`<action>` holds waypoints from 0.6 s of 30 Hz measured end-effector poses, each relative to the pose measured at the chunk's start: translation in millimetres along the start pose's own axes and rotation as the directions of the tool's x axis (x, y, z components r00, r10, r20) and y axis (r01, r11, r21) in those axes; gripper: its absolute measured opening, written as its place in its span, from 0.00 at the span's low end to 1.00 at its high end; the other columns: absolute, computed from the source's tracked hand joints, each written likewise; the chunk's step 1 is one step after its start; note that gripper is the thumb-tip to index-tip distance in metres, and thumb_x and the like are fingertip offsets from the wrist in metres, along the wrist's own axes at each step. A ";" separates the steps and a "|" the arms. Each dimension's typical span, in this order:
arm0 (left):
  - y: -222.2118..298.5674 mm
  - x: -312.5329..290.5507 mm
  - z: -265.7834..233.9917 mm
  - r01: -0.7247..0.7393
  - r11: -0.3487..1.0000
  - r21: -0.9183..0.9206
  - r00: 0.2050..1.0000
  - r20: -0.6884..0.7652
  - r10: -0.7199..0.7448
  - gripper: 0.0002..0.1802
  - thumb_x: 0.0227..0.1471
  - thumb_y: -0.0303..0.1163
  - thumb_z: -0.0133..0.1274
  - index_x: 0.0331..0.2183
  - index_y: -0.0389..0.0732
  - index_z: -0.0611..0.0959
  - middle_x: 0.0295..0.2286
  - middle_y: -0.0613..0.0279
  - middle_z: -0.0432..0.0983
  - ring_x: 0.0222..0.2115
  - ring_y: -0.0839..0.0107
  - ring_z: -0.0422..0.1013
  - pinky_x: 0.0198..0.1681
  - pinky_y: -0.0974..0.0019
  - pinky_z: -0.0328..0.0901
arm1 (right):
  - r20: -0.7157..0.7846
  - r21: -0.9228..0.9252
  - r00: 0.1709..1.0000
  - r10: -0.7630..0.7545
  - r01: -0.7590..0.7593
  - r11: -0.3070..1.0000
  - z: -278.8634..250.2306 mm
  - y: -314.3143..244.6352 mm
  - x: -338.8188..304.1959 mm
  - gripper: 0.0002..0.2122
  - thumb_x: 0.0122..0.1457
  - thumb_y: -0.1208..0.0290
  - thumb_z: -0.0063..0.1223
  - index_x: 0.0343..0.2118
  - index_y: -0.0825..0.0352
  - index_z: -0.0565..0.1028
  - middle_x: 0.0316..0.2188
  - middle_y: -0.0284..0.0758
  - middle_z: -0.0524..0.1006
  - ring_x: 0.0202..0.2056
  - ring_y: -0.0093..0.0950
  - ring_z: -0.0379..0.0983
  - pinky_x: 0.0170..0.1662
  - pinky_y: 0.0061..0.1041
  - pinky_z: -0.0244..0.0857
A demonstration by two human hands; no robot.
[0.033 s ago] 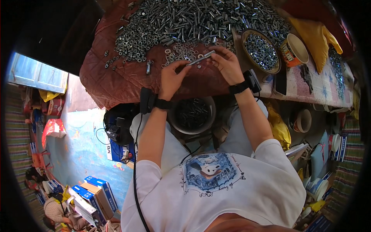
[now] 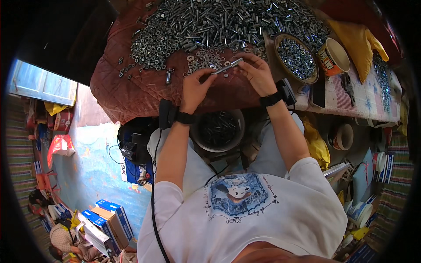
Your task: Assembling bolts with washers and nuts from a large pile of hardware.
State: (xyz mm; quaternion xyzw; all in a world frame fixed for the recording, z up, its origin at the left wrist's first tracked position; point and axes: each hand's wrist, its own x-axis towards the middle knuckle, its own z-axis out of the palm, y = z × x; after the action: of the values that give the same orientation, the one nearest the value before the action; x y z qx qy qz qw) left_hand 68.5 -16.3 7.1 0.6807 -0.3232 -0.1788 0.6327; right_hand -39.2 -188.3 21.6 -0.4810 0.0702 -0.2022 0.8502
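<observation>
Over the near edge of the cloth-covered table, both my hands hold a slim metal bolt with a sleeve (image 2: 227, 68), tilted with its right end farther from me. My left hand (image 2: 196, 89) is closed, pinching the thinner left end between thumb and fingers. Closed about the thicker right end is my right hand (image 2: 258, 75), thumb below and fingers above. Just beyond lie loose flat washers (image 2: 205, 58), and a small nut (image 2: 226, 75) rests under the bolt. To the left, another bolt with a sleeve (image 2: 168, 76) stands or lies on the cloth; I cannot tell which.
Behind are a heap of metal sleeves and bolts (image 2: 219, 22) and a pile of nuts (image 2: 153, 46). At right stand a round bowl of nuts (image 2: 277, 44), a paper tub (image 2: 337, 57) and a yellow bag (image 2: 351, 37). A basin of dark bolts (image 2: 239, 136) sits between my knees.
The right end of the bolt has dipped very slightly toward me. My hands have otherwise stayed in place.
</observation>
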 end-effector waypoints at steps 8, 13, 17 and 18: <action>3.9 -0.1 1.4 0.002 1.000 -0.009 1.000 0.013 -0.002 0.10 0.46 0.25 0.54 0.34 0.32 0.79 0.25 0.62 0.76 0.26 0.78 0.72 0.29 0.76 0.66 | -0.056 -0.050 0.990 -0.127 0.125 0.991 7.4 6.1 1.0 0.10 0.57 0.77 0.43 0.41 0.73 0.68 0.36 0.36 0.73 0.37 0.24 0.71 0.41 0.23 0.68; 5.9 -0.7 -0.8 0.036 0.998 -0.046 0.999 0.014 -0.035 0.10 0.47 0.25 0.54 0.34 0.33 0.79 0.25 0.62 0.76 0.25 0.79 0.72 0.29 0.76 0.66 | -0.056 -0.183 0.985 -0.165 0.153 0.971 2.4 11.7 2.6 0.10 0.56 0.78 0.46 0.41 0.72 0.67 0.36 0.34 0.72 0.36 0.20 0.69 0.40 0.17 0.64; 8.9 -0.5 -2.0 -0.037 0.998 0.051 0.999 0.000 0.037 0.10 0.47 0.25 0.53 0.34 0.33 0.79 0.26 0.61 0.76 0.25 0.78 0.72 0.29 0.75 0.67 | 0.082 -0.507 0.971 -0.222 0.233 0.830 -0.4 12.9 2.8 0.12 0.53 0.78 0.51 0.41 0.71 0.67 0.36 0.33 0.71 0.35 0.17 0.67 0.38 0.15 0.61; 8.2 -0.8 -3.0 -0.044 0.997 0.059 0.999 -0.001 0.044 0.10 0.47 0.25 0.53 0.34 0.33 0.79 0.26 0.61 0.76 0.25 0.78 0.72 0.29 0.75 0.67 | 0.084 -0.506 0.972 -0.221 0.233 0.830 0.1 11.2 2.2 0.12 0.53 0.78 0.51 0.41 0.71 0.67 0.36 0.33 0.71 0.35 0.17 0.67 0.38 0.15 0.61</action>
State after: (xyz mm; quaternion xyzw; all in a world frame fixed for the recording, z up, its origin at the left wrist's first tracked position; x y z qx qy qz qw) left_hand 68.1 -13.5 15.4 0.6919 -0.3425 -0.1546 0.6165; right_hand -34.1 -184.0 12.3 -0.6968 0.0547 -0.2702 0.6621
